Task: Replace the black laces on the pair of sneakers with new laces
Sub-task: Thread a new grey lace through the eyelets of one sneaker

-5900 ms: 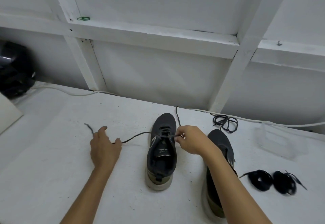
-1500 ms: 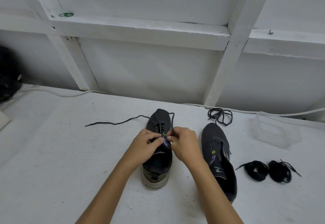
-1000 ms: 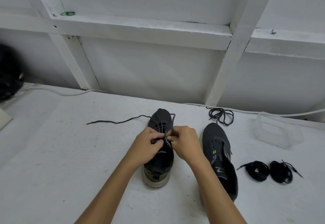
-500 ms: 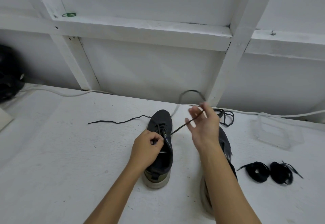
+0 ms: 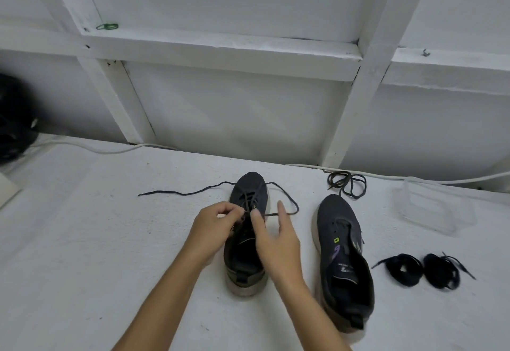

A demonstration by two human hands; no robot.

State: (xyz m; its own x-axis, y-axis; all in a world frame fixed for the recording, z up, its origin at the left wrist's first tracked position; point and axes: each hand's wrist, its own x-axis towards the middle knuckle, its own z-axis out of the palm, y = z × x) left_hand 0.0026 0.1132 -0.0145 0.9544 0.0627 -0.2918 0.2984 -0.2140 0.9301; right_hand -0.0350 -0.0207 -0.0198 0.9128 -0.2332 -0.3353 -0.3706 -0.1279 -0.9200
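Two dark sneakers stand on the white surface, toes away from me. The left sneaker (image 5: 249, 185) has a black lace (image 5: 187, 192) part threaded; one end trails left and the other loops to the right of the toe. My left hand (image 5: 214, 228) pinches the lace at the eyelets. My right hand (image 5: 276, 239) hovers over the same sneaker with fingers straight, its index fingertip at the lace by the eyelets. The right sneaker (image 5: 342, 254) stands alone with no lace visible in its eyelets. Two coiled black lace bundles (image 5: 404, 268) lie right of it.
A loose tangled dark lace (image 5: 347, 183) lies by the wall behind the right sneaker. A clear plastic container (image 5: 430, 210) sits at the right. A white cable (image 5: 110, 150) runs along the wall's foot. A black object (image 5: 13, 124) sits at far left.
My right hand, which had pulled the lace end up and to the right, has come back down to the eyelets and let the lace drop into a loop. The left hand stayed at the eyelets.
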